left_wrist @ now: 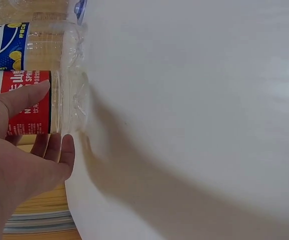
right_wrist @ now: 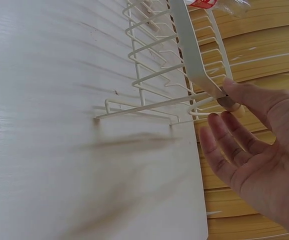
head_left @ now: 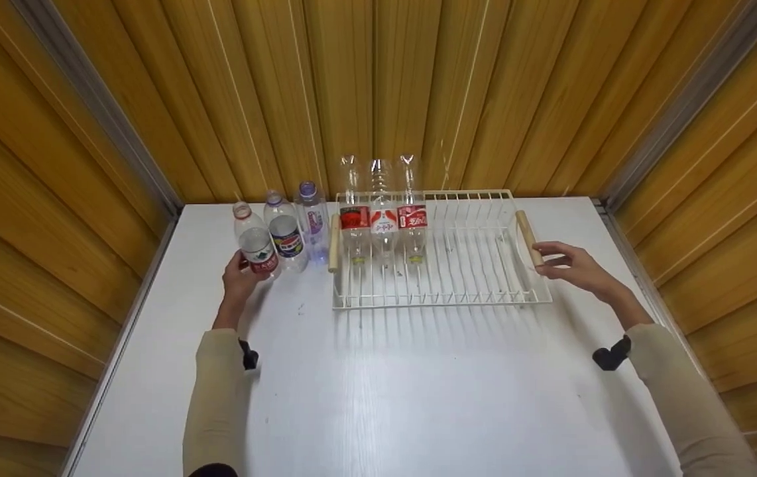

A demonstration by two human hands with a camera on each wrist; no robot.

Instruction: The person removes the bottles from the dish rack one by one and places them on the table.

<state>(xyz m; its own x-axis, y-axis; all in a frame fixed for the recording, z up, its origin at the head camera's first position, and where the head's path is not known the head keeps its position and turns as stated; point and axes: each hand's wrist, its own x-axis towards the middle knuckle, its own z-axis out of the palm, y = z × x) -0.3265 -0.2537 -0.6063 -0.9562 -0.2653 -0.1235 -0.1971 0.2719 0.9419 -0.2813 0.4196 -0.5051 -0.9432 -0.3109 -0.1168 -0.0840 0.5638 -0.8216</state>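
Note:
A clear plastic bottle (head_left: 257,245) with a red, white and green label stands at the left end of a row. My left hand (head_left: 240,277) holds it low down; the left wrist view shows the thumb (left_wrist: 32,97) across the red label and the other fingers behind. Beside it stand a bottle with a blue label (head_left: 288,240) and a purple-tinted bottle (head_left: 314,225). At the right end of a cream wire dish rack (head_left: 458,303), my right hand (head_left: 574,268) pinches the wooden handle (head_left: 525,232) near its front end. Part of that grip is hidden in the right wrist view.
Three clear bottles with red labels, including a middle one (head_left: 384,222), stand upside down in the rack's left part. Another wooden handle (head_left: 334,245) is at the rack's left end. Wood-patterned walls (head_left: 378,86) border the white table (head_left: 378,397) at the back and sides.

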